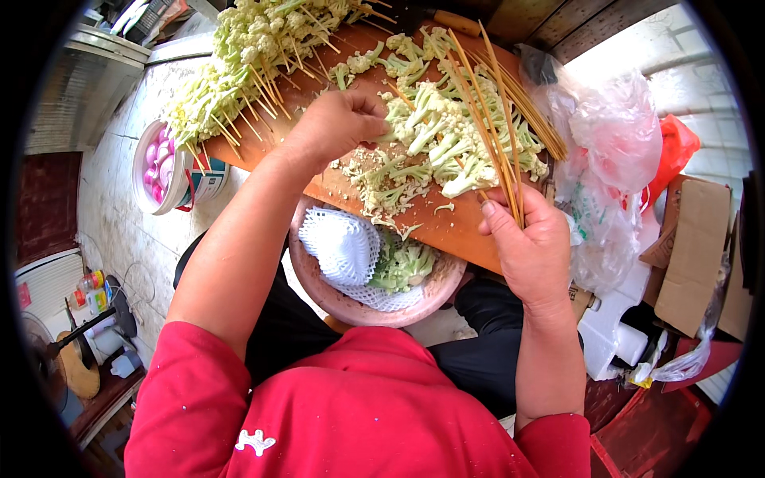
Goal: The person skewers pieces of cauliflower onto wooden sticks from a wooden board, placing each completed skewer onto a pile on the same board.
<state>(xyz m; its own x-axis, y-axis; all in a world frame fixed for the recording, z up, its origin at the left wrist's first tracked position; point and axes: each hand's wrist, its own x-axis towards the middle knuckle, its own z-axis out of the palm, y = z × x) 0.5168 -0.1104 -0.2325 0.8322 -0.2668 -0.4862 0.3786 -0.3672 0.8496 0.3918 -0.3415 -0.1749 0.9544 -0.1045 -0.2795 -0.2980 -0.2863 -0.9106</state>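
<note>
My right hand [530, 239] grips several thin bamboo skewers [496, 147] by their lower ends, and they point up and away over the board. The fingers of my left hand [343, 127] are curled together at the left edge of a pile of cut cauliflower florets [446, 139]. Whatever they pinch is hidden. Both the florets and small crumbs lie on a brown wooden board [470, 245]. At its far left is a heap of skewered cauliflower [255, 56], with stick ends pointing right. More loose skewers [530, 107] lie on the board's right side.
Below the board, a pinkish basin [422, 311] holds cauliflower and white foam netting [339, 247]. A bucket [171, 203] with pink-purple contents stands left. Plastic bags [613, 135] and cardboard [693, 251] crowd the right. A wooden handle [456, 22] shows at the board's far edge.
</note>
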